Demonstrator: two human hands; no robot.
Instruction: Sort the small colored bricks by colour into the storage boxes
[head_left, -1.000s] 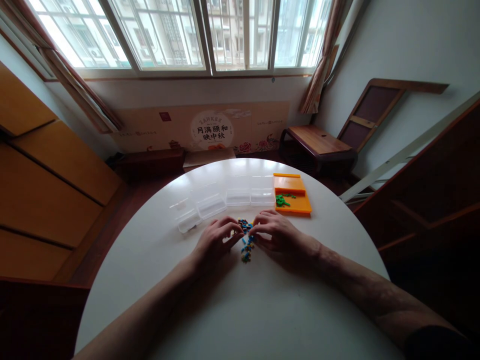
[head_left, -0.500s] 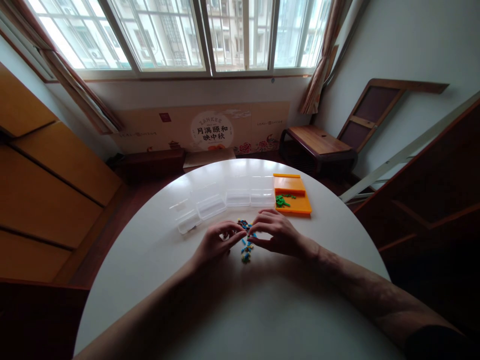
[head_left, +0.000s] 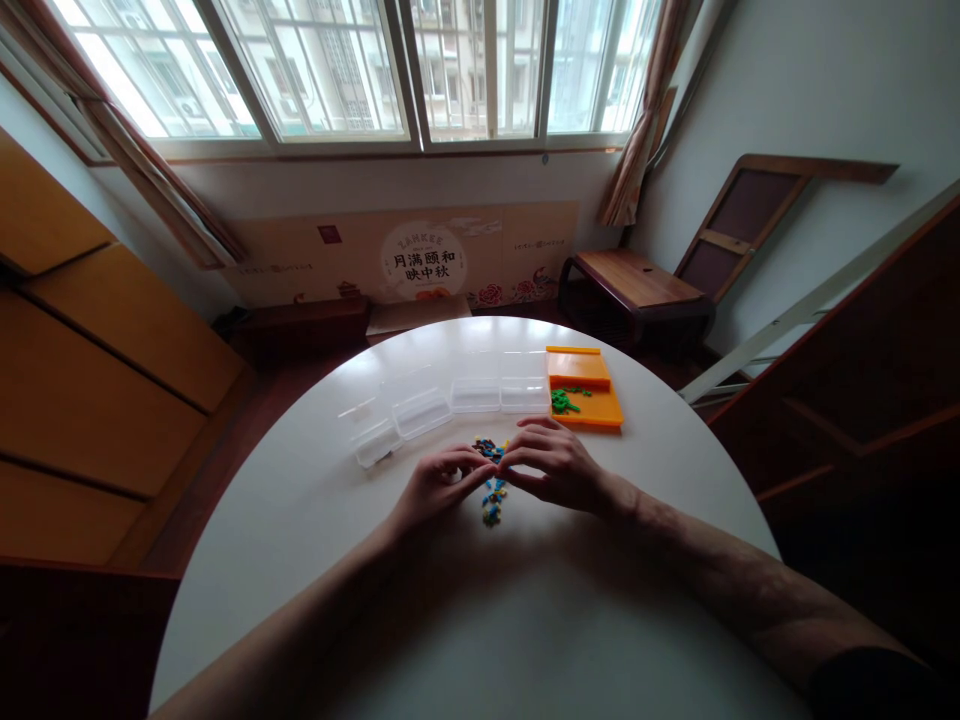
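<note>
My left hand (head_left: 444, 482) and my right hand (head_left: 551, 465) meet fingertip to fingertip over the middle of the round white table (head_left: 300, 540). Both are closed in a pinch, and whatever lies between the tips is too small to make out. Beneath and around the fingers is a loose pile of small building pieces (head_left: 491, 515) in blue, yellow and brown, partly hidden by the hands. Beyond my right hand, an orange tray (head_left: 604, 405) holds a heap of small green pieces (head_left: 562, 403) in its near compartment.
Several clear plastic boxes (head_left: 424, 412) stand in a curved row left of the orange tray. A wooden chair (head_left: 637, 280) is past the table's far right edge. Orange-brown cabinets (head_left: 97, 350) line the left side, and a window (head_left: 337, 70) is ahead.
My hands have come together, closing the small gap between their fingertips. The tray, boxes and green pieces stay where they were.
</note>
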